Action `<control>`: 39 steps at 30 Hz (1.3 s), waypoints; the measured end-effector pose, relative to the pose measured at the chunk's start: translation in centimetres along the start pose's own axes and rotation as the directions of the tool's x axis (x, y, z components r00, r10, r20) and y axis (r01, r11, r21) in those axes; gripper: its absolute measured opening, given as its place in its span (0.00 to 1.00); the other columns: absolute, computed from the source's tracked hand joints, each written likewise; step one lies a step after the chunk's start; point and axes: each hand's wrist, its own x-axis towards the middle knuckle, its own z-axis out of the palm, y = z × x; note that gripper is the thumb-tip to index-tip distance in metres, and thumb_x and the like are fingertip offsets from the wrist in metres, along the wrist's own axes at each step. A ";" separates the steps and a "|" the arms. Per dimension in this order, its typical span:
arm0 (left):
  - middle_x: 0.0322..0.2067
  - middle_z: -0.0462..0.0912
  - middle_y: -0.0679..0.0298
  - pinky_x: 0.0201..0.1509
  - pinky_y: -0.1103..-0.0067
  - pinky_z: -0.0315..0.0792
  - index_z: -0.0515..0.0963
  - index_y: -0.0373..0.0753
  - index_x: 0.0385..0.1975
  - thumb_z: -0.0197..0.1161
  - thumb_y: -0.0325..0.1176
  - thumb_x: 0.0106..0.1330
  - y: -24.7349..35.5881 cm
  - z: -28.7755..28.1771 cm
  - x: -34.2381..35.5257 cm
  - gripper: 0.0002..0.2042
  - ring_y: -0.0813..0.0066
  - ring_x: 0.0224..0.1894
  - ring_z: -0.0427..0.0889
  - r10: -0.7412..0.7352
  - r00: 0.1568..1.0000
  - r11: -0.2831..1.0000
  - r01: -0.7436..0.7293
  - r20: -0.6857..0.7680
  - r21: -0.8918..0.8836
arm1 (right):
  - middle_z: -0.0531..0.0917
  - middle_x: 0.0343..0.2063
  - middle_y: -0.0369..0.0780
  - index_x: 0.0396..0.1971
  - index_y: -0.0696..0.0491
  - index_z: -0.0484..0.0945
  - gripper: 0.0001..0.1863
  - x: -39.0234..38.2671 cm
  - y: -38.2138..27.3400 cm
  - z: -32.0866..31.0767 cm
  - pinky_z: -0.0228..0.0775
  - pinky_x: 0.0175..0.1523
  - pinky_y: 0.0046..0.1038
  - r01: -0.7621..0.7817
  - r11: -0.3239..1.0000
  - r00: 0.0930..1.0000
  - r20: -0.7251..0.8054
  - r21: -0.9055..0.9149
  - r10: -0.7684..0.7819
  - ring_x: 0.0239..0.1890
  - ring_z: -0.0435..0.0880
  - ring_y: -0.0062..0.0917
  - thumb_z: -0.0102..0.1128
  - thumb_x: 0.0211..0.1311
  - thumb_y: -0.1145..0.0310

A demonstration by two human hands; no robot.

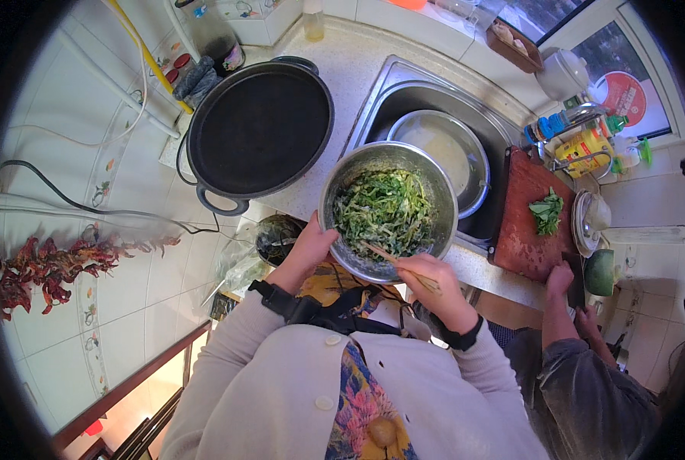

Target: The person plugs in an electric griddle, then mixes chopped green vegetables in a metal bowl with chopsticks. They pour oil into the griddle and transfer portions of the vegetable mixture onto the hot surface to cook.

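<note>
A wide metal mixing bowl (444, 184) sits at the counter's front edge, partly in front of the sink. Chopped greens (385, 211) coated in something pale, floury-looking, fill its bottom. My left hand (309, 247) grips the bowl's left rim, thumb on the near side. In my right hand (432, 287) is a pair of wooden chopsticks (381, 251), held over the near right rim with their tips down in the greens. Part of the chopsticks is hidden by my fingers.
Left of the bowl stands a large black two-handled pan (262, 130). Another metal bowl (476, 165) with cloudy liquid is in the sink (388, 77). At right, a co-worker's hands (559, 280) hold a knife (574, 284) by a red-brown cutting board (520, 230) bearing leafy greens (545, 211).
</note>
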 end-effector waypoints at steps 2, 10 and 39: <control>0.45 0.73 0.55 0.30 0.71 0.81 0.54 0.40 0.60 0.49 0.22 0.55 0.0 0.0 0.0 0.29 0.65 0.38 0.81 0.000 1.000 1.000 0.000 -0.004 0.015 | 0.81 0.29 0.45 0.34 0.59 0.80 0.07 0.2 -0.2 0.1 0.72 0.34 0.29 -0.023 1.000 0.999 0.045 -0.004 0.023 0.29 0.81 0.35 0.61 0.54 0.76; 0.45 0.73 0.55 0.30 0.72 0.81 0.53 0.40 0.60 0.49 0.23 0.56 0.3 0.2 -0.2 0.29 0.65 0.38 0.81 -0.006 1.000 1.000 0.006 -0.003 0.000 | 0.80 0.25 0.42 0.32 0.59 0.81 0.06 -0.3 -0.3 -0.6 0.70 0.31 0.27 -0.114 0.987 0.990 -0.072 0.116 0.123 0.27 0.80 0.28 0.62 0.53 0.78; 0.45 0.72 0.53 0.30 0.72 0.82 0.55 0.36 0.59 0.47 0.22 0.57 -0.5 -0.3 0.6 0.26 0.65 0.37 0.81 0.023 1.000 0.999 -0.023 0.011 -0.047 | 0.82 0.30 0.44 0.34 0.59 0.80 0.07 0.3 1.3 -1.4 0.73 0.37 0.26 0.014 0.989 0.996 -0.088 -0.149 -0.027 0.31 0.82 0.31 0.62 0.53 0.76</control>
